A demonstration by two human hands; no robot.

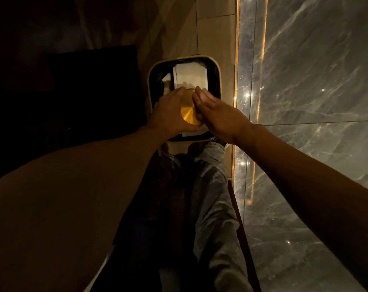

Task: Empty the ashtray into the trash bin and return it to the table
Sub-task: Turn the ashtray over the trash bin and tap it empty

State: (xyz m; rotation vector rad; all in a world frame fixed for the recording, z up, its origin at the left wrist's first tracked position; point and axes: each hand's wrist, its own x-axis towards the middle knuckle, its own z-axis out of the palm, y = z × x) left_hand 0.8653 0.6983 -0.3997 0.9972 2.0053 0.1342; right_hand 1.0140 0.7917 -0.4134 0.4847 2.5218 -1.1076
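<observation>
We hold the gold ashtray [189, 114] upturned over the trash bin [216, 69]. Our left hand [170, 114] wraps its curled fingers around the edge; our right hand [217, 113] lies flat against it, fingers pressed together.

Head camera looks steeply down (dimly lit), seemingly close above the trash bin [216, 81].

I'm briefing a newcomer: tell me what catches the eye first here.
The golden ashtray glows at centre, held by the left hand over the open trash bin, with the right hand flat against it. White paper lies inside the bin, and a lit marble wall fills the right.
</observation>
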